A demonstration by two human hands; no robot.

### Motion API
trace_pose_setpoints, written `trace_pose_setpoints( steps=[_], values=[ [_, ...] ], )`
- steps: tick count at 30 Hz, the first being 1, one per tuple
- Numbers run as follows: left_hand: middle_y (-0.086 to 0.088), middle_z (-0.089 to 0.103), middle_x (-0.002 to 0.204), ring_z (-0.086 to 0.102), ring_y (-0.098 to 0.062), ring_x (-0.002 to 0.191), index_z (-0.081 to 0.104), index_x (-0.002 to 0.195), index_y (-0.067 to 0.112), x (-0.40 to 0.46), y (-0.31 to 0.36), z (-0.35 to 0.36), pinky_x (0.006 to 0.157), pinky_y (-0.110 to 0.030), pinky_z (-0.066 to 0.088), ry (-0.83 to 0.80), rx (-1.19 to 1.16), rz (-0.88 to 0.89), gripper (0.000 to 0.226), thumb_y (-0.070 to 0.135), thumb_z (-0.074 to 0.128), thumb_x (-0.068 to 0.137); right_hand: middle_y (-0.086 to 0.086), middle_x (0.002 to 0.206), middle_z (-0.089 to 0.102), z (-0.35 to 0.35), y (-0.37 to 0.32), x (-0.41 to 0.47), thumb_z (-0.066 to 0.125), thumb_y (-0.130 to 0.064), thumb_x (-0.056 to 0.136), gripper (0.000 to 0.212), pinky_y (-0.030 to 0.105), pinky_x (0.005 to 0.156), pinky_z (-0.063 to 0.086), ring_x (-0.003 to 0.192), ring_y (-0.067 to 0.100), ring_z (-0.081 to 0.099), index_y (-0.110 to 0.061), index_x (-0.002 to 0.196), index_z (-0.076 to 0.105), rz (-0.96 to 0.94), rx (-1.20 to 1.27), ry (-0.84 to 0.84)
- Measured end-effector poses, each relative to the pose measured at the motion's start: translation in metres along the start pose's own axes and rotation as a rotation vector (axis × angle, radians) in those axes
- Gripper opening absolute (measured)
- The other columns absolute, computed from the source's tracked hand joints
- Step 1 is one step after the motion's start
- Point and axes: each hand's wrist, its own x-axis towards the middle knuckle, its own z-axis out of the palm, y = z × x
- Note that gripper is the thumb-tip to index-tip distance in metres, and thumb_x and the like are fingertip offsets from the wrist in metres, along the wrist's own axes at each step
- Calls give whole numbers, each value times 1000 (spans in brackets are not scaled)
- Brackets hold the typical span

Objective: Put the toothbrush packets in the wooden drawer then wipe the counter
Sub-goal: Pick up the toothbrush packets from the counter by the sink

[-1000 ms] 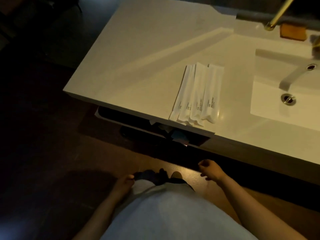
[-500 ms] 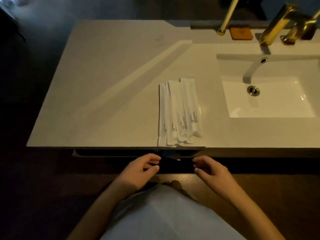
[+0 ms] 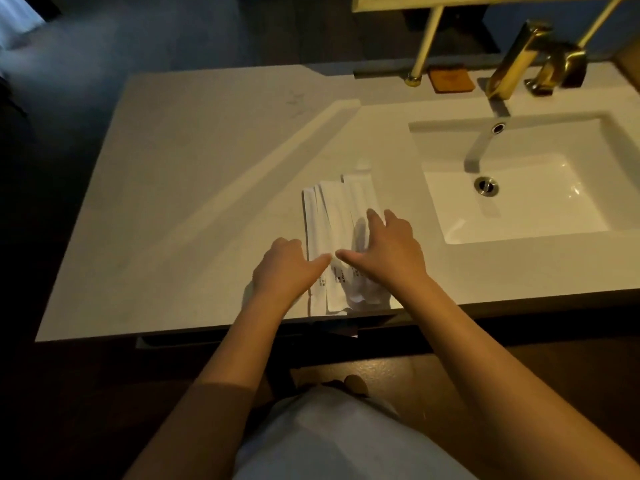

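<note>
Several long white toothbrush packets (image 3: 332,216) lie side by side in a loose stack on the pale counter (image 3: 194,188), near its front edge. My left hand (image 3: 287,268) rests at the stack's left side, its thumb on the packets. My right hand (image 3: 384,247) is spread over the right side of the stack, fingers apart and touching the packets. Neither hand has lifted anything. Under the counter's front edge a dark drawer (image 3: 242,341) stands slightly open; its inside is too dark to read.
A white rectangular sink (image 3: 519,199) with a drain is set into the counter at right. A brass tap (image 3: 516,60) and a brown soap-like block (image 3: 450,79) stand behind it. A brass pole (image 3: 424,46) rises at the back. Dark floor lies to the left.
Both hands have risen from below the counter edge onto the toothbrush packets. The view has swung to face the counter squarely.
</note>
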Motion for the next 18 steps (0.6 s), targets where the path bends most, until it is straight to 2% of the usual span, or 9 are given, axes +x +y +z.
trace_pose_setpoints(
  steps=[2, 5, 8, 10, 12, 15, 18],
  values=[
    [-12, 58, 108, 51, -19, 76, 56, 102, 7, 1, 4, 4, 52, -27, 33, -6, -9, 7, 51, 54, 52, 81, 13, 129, 51, 7, 0, 6, 63, -62, 69, 79, 38, 86, 45, 119, 31, 45, -13, 128, 42, 7, 6, -19],
    [-7, 61, 112, 59, -22, 92, 49, 118, 12, 1, 5, 8, 67, -33, 47, -54, -90, -12, 57, 46, 63, 76, 10, 108, 59, 15, 3, 1, 69, -50, 68, 57, 31, 69, 40, 103, 27, 49, -11, 105, 53, -1, 57, -14],
    [-4, 59, 108, 57, -20, 88, 41, 119, 13, -3, 5, 9, 74, -34, 49, -53, -168, -12, 58, 35, 71, 74, 9, 100, 60, 19, 4, -9, 66, -39, 72, 41, 31, 66, 37, 98, 27, 50, -10, 98, 55, -19, 81, 20],
    [-4, 57, 104, 57, -19, 89, 41, 115, 15, -4, 7, 10, 75, -34, 51, -83, -339, -39, 54, 29, 72, 74, 6, 91, 57, 22, 4, -12, 65, -48, 72, 45, 30, 65, 39, 92, 24, 51, -11, 95, 55, -22, 91, 44],
    [-5, 62, 101, 62, -21, 90, 46, 107, 15, -5, 9, 11, 78, -37, 55, -139, -491, -65, 42, 26, 71, 75, 5, 90, 56, 23, 2, -10, 66, -53, 70, 50, 30, 66, 40, 90, 23, 53, -12, 96, 54, -3, 116, 53],
    [-10, 68, 100, 65, -24, 91, 60, 102, 11, -7, 13, 14, 83, -43, 56, -161, -609, -62, 25, 17, 68, 78, 9, 100, 60, 18, 1, -3, 70, -43, 70, 49, 31, 70, 45, 90, 25, 55, -11, 104, 53, 26, 147, 36],
    [-6, 63, 88, 62, -19, 81, 58, 101, 9, -7, 16, 18, 74, -38, 56, -148, -594, -51, 24, 13, 66, 79, 11, 102, 60, 12, 1, 0, 70, -32, 74, 42, 28, 67, 44, 81, 21, 51, -10, 106, 54, 40, 156, -5]
  ],
)
